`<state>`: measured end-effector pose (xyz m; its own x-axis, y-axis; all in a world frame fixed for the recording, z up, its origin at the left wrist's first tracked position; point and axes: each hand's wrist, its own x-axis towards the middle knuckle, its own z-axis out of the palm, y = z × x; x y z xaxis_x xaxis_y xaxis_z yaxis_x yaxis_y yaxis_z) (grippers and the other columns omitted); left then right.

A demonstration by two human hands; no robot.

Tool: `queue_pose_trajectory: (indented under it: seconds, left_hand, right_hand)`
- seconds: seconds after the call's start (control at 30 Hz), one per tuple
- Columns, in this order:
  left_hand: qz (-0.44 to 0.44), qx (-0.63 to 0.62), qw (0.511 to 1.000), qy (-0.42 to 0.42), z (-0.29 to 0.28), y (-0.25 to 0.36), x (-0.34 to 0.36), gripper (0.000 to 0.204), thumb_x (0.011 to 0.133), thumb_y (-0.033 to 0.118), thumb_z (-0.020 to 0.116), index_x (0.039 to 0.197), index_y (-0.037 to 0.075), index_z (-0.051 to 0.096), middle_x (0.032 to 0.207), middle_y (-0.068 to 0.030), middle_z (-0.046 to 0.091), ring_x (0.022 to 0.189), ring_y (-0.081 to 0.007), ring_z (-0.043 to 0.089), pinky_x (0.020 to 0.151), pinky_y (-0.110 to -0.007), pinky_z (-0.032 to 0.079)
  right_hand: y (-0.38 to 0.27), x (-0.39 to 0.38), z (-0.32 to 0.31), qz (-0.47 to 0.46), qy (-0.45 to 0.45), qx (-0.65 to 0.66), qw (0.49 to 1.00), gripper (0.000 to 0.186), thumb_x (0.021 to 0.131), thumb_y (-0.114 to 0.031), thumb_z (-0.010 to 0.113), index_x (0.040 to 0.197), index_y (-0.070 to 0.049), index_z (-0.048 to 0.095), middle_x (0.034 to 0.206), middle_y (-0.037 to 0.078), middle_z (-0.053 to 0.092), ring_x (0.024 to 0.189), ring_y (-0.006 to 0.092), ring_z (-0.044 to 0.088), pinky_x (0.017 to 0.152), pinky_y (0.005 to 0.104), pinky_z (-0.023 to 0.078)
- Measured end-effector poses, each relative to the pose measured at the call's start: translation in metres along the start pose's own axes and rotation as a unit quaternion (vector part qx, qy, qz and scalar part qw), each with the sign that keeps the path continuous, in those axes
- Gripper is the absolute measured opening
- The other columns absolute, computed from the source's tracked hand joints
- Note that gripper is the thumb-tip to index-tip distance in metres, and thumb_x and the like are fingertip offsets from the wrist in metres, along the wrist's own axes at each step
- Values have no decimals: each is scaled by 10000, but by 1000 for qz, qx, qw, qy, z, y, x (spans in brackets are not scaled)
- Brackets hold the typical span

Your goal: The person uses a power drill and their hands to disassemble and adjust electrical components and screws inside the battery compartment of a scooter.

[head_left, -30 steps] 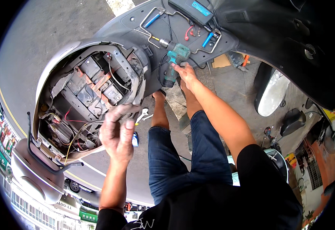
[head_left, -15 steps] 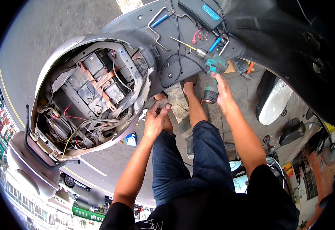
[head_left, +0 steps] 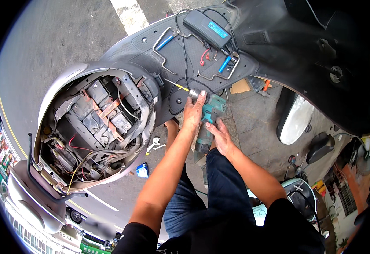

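My left hand (head_left: 194, 109) is closed around the chuck end of a teal cordless drill (head_left: 214, 108). A long thin bit with a yellow shank (head_left: 178, 86) points up-left from the chuck. My right hand (head_left: 221, 136) is closed on the drill's handle, just above its black battery. The drill is over the lower edge of a scooter's grey floorboard (head_left: 138, 51), right of the open body compartment (head_left: 45, 97), which holds batteries (head_left: 96, 91), copper-coloured straps and loose wires. On the floorboard lie a black box with a blue label (head_left: 206, 29), cables and bent metal frames with blue cylinders (head_left: 163, 42).
A dark body panel (head_left: 299, 51) curves over the right. A long white-topped pad (head_left: 294, 120) and a dark seat-like piece (head_left: 320, 146) lie on the paving. Wrenches (head_left: 153, 144) and a blue container (head_left: 142, 170) are below the compartment. A road runs along the left.
My left hand has risen from low beside the compartment onto the drill's chuck. The drill, held in my right hand, has shifted left toward my left hand.
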<state>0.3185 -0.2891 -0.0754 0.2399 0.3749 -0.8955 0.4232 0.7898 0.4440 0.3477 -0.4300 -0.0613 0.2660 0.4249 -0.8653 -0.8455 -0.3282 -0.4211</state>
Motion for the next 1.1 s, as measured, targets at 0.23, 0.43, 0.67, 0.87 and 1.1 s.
queue_pose_trajectory:
  seconds: [0.23,0.43,0.67,0.87,1.1]
  left_hand:
    - [51,108,992,42,-28,-25,14,722,779,577,653,1049,-87,566,997,-186,614,921,-255,586,815,-344,459]
    - [54,223,973,-13,-32,-31,-24,912,750,649,607,1266,-88,460,1168,-304,561,1120,-399,546,958,-412,417]
    - [41,264,961,-70,-31,-3,-79,858,757,613,642,1264,-59,481,1075,-266,621,1043,-363,602,929,-391,436]
    - [148,120,981,-25,-22,0,-46,525,841,466,653,1021,-24,604,961,-113,618,902,-190,575,813,-308,449]
    - [-65,-229,960,-148,15,23,-26,388,884,417,628,1010,52,592,917,-16,590,853,-107,536,799,-280,442]
  right_hand:
    - [-100,63,-71,-126,28,-577,806,295,823,-284,649,967,-29,610,847,168,645,767,322,624,706,412,494]
    - [-213,171,26,-401,221,-711,535,781,725,-389,749,1375,-154,385,1291,184,459,1189,367,441,965,479,393]
    - [-213,204,30,-348,174,-719,576,821,752,-415,725,1413,-128,330,1304,192,463,1197,367,447,987,481,384]
    - [-113,85,-49,-154,-96,-480,859,398,849,-52,613,1231,-14,508,1080,99,615,975,145,577,867,277,463]
    - [-56,-21,-23,48,-90,-231,968,535,825,-252,711,1241,6,495,1157,87,566,1063,185,531,910,329,435]
